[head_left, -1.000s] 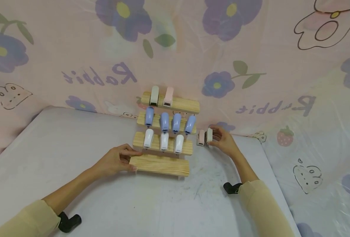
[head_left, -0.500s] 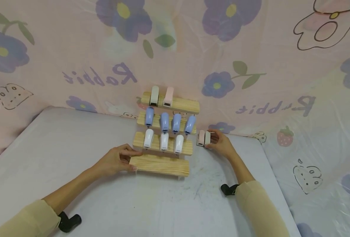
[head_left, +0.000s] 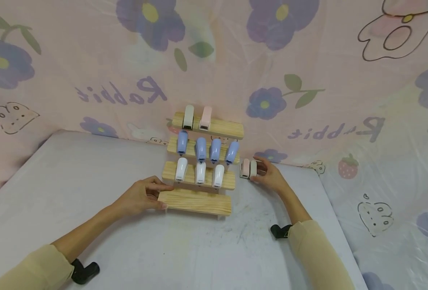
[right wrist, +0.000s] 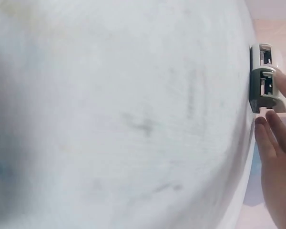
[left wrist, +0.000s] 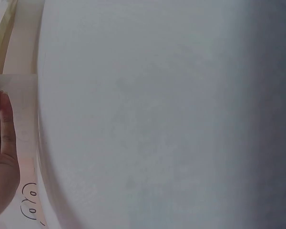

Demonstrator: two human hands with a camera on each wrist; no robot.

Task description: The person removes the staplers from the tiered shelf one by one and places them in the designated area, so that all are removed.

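My left hand (head_left: 138, 197) pinches the left end of the lowest board on a stepped wooden display rack (head_left: 199, 202), also seen at the edge of the left wrist view. My right hand (head_left: 269, 175) holds a pale grey mini stapler (head_left: 253, 169) between thumb and fingers. It stands on the table right beside a pink mini stapler (head_left: 245, 168), to the right of the rack. In the right wrist view, the thumb lies on the grey stapler (right wrist: 267, 86) with the fingertips at its side.
The rack's top board carries a grey stapler (head_left: 188, 117) and a pink one (head_left: 205, 118). Several blue staplers (head_left: 201, 149) line the second board, and three white ones (head_left: 200, 173) the third. Behind the white table (head_left: 108, 169) hangs a flowered sheet (head_left: 214, 72).
My right hand has moved slightly left, bringing the grey stapler up against the pink one; over the last half second it barely moves. The left hand stays put on the rack.
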